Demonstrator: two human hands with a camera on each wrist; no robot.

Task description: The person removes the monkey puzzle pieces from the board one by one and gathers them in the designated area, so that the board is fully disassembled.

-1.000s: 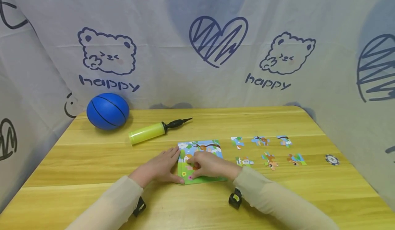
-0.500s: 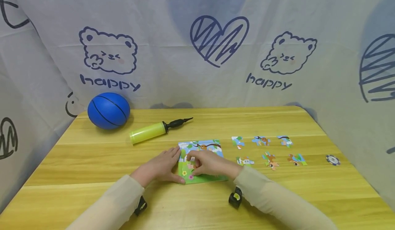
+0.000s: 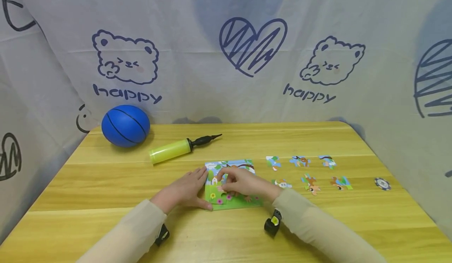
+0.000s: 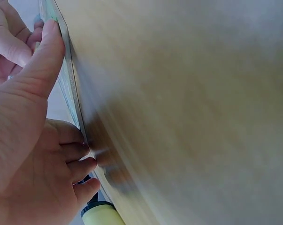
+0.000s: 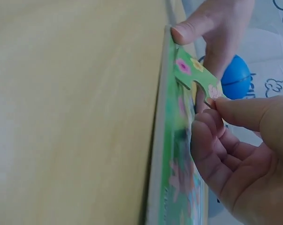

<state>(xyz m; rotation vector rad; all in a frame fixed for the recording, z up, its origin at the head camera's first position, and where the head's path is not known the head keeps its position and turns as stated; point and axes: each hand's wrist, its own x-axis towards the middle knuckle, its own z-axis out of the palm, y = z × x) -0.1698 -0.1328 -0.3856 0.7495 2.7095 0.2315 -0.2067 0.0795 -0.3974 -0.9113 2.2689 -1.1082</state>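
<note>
A picture puzzle board (image 3: 243, 205) lies flat on the table, with a green and blue scene. My left hand (image 3: 185, 190) rests along its left side, the thumb at the near corner and the fingers against the edge. In the right wrist view, my right hand (image 5: 240, 154) pinches a green puzzle piece (image 5: 195, 70) with pink and yellow flowers between thumb and forefinger. This piece is tilted up from the board. In the head view my right hand (image 3: 240, 182) covers much of the board's middle.
Several loose puzzle pieces (image 3: 299, 161) lie in two rows to the right of the board. Beyond them is a poker chip (image 3: 382, 183). A yellow hand pump (image 3: 171, 151) and a blue ball (image 3: 125, 126) stand at the back left, before a patterned cloth.
My right hand has risen slightly and drawn back a little, and the flowered piece has come up from the board at one side. My left hand has stayed in place.
</note>
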